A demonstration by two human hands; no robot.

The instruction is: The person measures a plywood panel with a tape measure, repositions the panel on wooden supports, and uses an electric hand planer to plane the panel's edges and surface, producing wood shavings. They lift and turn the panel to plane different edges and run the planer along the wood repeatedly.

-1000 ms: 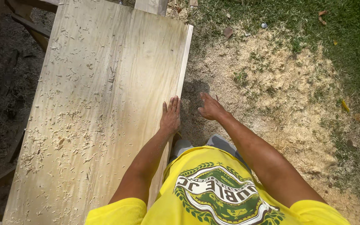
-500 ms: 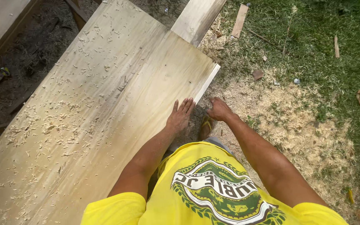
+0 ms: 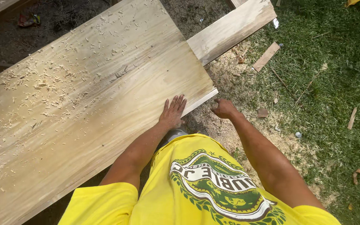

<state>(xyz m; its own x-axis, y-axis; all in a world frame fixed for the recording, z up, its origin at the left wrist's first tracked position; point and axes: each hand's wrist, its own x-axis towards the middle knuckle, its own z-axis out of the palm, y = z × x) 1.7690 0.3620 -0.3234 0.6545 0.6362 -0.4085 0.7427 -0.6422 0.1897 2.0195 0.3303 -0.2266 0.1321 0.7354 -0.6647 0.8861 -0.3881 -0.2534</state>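
Both hands working at the near corner of a wide planed board

The left hand (image 3: 173, 112) is lying flat and open, fingers spread, on the face of the wide board (image 3: 88, 104) near its corner at about 4 o'clock of the plank, while the right hand (image 3: 224, 109) is hovering just off that corner toward 3 o'clock, fingers loosely curled and grasping nothing (whether a fingertip is touching the edge I cannot tell). Wood shavings (image 3: 42, 89) are lying thick toward 9 o'clock and thinning near the hands, so the surface is looking largely planed, though not yet swept. A second plank (image 3: 230, 29) is jutting out from under the board at 1 o'clock, with offcuts (image 3: 266, 56) lying on the grass (image 3: 334, 83) beyond.
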